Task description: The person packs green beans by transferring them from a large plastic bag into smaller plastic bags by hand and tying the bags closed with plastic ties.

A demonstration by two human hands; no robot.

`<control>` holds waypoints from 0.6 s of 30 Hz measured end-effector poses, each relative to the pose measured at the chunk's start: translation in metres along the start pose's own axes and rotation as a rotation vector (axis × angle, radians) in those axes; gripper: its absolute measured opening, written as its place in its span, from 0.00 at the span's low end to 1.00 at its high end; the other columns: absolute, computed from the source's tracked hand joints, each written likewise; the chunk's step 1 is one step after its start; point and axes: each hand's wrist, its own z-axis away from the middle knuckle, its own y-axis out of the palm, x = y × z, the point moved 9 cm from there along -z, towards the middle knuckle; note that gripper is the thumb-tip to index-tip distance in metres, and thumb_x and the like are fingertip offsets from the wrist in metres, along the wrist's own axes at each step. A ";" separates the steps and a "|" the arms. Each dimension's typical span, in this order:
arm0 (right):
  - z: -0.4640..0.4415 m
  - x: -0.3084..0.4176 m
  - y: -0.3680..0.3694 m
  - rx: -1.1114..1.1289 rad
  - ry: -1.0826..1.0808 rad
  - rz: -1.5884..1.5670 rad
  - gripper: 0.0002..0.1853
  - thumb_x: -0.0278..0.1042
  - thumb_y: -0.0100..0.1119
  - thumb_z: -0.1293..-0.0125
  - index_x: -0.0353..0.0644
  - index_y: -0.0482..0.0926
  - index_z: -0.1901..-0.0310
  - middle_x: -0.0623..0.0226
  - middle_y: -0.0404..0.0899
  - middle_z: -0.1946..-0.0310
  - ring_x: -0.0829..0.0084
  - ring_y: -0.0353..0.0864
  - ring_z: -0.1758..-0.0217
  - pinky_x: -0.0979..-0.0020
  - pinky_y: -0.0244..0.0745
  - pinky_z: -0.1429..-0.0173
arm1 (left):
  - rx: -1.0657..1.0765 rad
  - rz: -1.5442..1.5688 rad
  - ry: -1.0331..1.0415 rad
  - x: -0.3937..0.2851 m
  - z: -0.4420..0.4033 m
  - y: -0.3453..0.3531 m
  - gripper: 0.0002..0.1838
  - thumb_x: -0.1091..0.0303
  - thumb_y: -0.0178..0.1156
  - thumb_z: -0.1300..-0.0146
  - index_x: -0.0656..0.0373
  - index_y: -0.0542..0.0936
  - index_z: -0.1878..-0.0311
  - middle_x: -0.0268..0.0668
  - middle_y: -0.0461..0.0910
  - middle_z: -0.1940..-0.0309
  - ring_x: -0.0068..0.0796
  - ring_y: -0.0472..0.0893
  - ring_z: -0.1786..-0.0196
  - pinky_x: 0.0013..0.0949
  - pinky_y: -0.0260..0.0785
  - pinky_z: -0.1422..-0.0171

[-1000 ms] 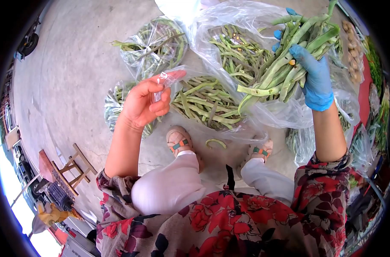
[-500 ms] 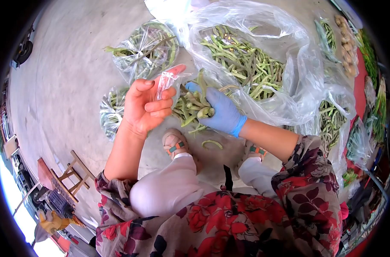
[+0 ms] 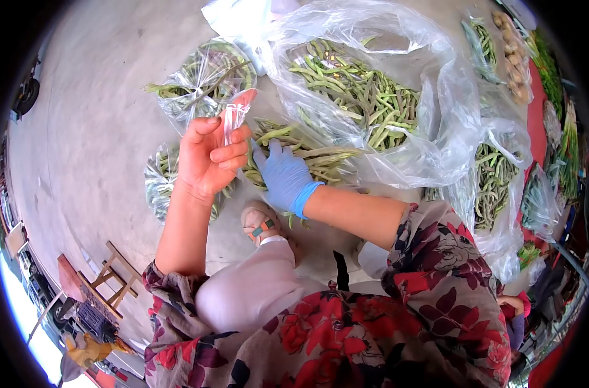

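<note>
My bare left hand (image 3: pixel 206 158) is raised left of centre, its lower fingers curled. A thin clear plastic bag (image 3: pixel 234 121) is bunched at these fingers, and the index finger points up through its edge. My right hand (image 3: pixel 285 178), in a blue glove, rests palm down on a pile of green beans (image 3: pixel 320 169) close to my feet. Its fingers are spread over the beans, with the tips partly hidden among them. Beyond it, a large open clear bag (image 3: pixel 446 145) holds many loose green beans (image 3: pixel 388 103).
Two filled bags of beans, an upper one (image 3: pixel 207 81) and a lower one (image 3: pixel 160 181), sit on the concrete floor at left. Another bean bag (image 3: pixel 491 184) stands at right, near bagged potatoes (image 3: pixel 514 58) and spring onions (image 3: pixel 569 152). A wooden stool (image 3: pixel 113 275) lies lower left.
My right hand has moved left and lowered onto the pile; the bunch of beans it gripped now lies among the others. My left hand keeps the plastic bag, shifted slightly left in view.
</note>
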 end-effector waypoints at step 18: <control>0.034 -0.106 0.009 0.389 0.037 -0.140 0.20 0.45 0.48 0.42 0.33 0.78 0.65 0.47 0.78 0.69 0.50 0.78 0.63 0.54 0.71 0.56 | 0.012 0.121 0.069 -0.026 0.011 -0.022 0.32 0.66 0.47 0.40 0.63 0.52 0.33 0.33 0.65 0.72 0.14 0.63 0.82 0.21 0.57 0.77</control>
